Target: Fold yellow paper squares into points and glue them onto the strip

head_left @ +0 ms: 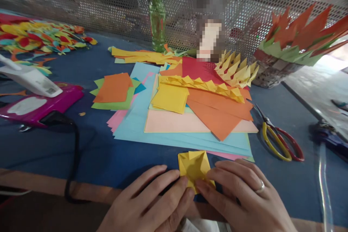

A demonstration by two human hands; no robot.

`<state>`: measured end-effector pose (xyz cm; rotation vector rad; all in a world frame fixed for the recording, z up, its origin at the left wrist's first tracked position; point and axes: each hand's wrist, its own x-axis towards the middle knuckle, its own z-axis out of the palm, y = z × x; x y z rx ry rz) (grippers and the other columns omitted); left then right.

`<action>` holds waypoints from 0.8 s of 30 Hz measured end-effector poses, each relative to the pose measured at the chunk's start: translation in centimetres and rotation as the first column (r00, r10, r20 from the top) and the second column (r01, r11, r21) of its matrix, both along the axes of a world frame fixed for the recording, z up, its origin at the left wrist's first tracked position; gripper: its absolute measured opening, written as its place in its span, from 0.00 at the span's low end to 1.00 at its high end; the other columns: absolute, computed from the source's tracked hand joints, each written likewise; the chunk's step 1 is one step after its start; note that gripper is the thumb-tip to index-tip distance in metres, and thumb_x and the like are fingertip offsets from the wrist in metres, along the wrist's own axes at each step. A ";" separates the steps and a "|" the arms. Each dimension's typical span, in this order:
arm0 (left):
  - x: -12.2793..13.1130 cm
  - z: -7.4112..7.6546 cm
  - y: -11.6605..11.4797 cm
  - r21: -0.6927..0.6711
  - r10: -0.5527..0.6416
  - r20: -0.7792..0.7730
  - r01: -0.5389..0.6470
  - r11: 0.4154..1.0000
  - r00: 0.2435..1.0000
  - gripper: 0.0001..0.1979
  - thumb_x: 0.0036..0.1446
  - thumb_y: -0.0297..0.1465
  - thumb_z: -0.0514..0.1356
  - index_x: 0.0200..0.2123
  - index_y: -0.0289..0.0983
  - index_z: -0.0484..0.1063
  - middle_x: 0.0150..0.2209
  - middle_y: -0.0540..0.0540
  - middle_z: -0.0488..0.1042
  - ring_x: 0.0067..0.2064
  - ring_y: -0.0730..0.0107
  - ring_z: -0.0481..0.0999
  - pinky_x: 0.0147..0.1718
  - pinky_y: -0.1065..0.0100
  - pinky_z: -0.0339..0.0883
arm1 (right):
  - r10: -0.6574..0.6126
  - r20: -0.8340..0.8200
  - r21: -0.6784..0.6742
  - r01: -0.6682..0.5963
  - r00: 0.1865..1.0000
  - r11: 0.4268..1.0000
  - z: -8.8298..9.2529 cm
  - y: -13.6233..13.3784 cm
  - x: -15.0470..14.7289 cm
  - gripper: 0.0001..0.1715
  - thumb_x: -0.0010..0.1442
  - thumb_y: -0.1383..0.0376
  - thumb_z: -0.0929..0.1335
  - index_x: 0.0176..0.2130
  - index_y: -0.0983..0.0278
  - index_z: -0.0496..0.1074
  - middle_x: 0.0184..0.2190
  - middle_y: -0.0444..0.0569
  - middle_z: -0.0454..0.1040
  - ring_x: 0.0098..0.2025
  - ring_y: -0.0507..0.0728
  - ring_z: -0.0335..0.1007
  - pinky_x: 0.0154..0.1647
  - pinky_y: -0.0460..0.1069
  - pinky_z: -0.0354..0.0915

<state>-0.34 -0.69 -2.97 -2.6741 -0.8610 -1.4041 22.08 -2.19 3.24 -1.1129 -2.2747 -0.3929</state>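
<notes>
as the bare left hand (pixel 154 200) and ringed bare right hand (pixel 240 190) grip its near side, the small folded yellow paper square (pixel 195 166) sits just in front of the light-blue paper sheets (pixel 136 117); red-and-yellow-handled metal scissors (pixel 267 121) lie right of those sheets.

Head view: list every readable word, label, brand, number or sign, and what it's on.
None readable.
White plug: small grey marking, too blurred to read.
Purple power strip: pale oval patch, nothing legible.
Green bottle: faint reddish marking, too blurred.
Basket: mottled sides, no letters can be made out.
Folded yellow paper: no writing seen.
</notes>
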 end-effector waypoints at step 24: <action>-1.5 2.6 0.1 -0.065 -0.085 -0.261 0.070 0.995 0.962 0.14 0.67 0.28 0.58 0.52 0.37 0.78 0.53 0.51 0.80 0.57 0.68 0.75 0.70 0.64 0.52 | -0.027 0.020 -0.295 0.032 0.999 0.955 1.0 1.1 0.3 0.21 0.63 0.79 0.59 0.45 0.62 0.73 0.57 0.56 0.71 0.57 0.62 0.67 0.51 0.58 0.72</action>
